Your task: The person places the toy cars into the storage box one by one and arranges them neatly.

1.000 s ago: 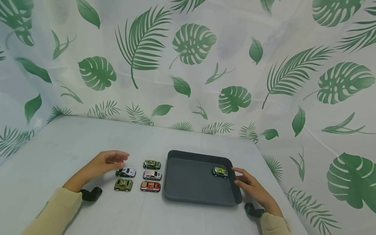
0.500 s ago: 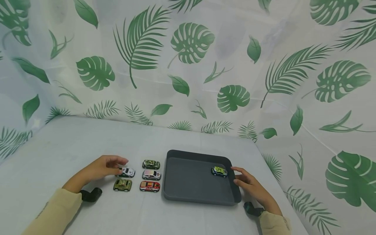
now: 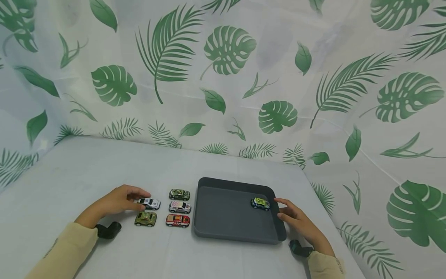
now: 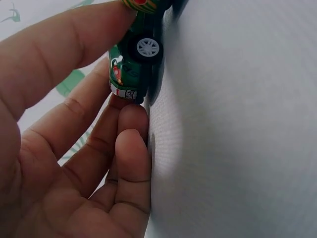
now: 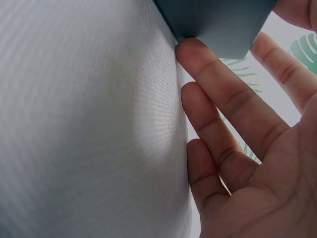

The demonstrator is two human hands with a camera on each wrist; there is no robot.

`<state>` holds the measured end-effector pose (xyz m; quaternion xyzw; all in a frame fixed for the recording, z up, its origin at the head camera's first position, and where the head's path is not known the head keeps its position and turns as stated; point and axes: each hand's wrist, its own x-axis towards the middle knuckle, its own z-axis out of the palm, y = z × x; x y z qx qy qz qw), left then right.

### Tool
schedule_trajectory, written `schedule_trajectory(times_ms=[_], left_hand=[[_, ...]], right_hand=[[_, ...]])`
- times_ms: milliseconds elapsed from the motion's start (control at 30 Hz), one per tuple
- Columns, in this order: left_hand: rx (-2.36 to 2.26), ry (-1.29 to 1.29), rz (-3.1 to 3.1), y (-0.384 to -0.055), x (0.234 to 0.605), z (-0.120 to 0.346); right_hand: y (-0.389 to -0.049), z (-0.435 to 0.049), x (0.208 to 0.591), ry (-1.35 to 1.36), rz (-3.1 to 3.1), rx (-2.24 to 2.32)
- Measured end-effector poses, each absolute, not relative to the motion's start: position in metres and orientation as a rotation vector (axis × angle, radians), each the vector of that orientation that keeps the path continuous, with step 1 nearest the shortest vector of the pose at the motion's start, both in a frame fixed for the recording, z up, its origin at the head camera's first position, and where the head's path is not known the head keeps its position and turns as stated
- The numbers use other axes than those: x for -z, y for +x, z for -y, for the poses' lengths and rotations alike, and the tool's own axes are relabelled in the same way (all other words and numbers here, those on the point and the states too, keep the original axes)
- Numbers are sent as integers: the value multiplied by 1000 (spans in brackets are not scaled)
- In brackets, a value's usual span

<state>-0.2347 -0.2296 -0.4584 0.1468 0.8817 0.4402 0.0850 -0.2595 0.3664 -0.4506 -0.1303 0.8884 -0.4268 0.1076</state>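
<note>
My left hand [image 3: 120,201] pinches a white and dark green toy car [image 3: 150,204] between thumb and fingers, low at the tabletop. The left wrist view shows the thumb pressed on the side of this toy car [image 4: 131,74], the other fingers behind its end. A green camouflage toy car [image 3: 145,219] sits just in front of it. My right hand [image 3: 299,223] rests against the right wall of a dark grey tray [image 3: 230,238]. Fairly straight fingers touch the tray [image 5: 218,25] from outside in the right wrist view. Inside the tray is a yellow-green and blue toy car [image 3: 260,204].
Between the left hand and the tray stands a column of toy cars: a dark camouflage one [image 3: 179,194], a white patterned one [image 3: 179,207] and a red and orange one [image 3: 177,221]. A leaf-printed cloth [image 3: 233,97] hangs behind the white table [image 3: 104,162].
My left hand has come down from above the white and dark green car, and its thumb and fingers have closed on it. The right hand and tray have stayed put.
</note>
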Motion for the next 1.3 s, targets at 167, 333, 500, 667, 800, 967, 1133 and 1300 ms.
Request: schedule_trajectory(times_ms=[167,333,500,667,800,967,1133,1300], left_hand=[[-1311,432,-2621,-236,458,231],[-1313,403,-2614,-236,459,232],[-1301,413,-2622,-237,460,232],[-1268,428,-2654,-236,459,231],[-1248,416,-2668,-236,460,231],[-1241,391,-2677,-236,461,230],[-1246,390,-2678,-234,460,230],[-1260,409,-2680,-234,461,231]], right_hand=[[-260,-366,450,-384,-2618,1254],[-260,-366,449,-391,-2619,1248],[-261,-367,451,-373,-2624,1248],[-261,-367,451,-368,-2619,1254],[-260,-366,450,-354,-2607,1267],[-259,-367,449,-378,-2607,1269],[-259,-367,448,-420,-2602,1264],[-260,-368,448,-420,-2602,1264]])
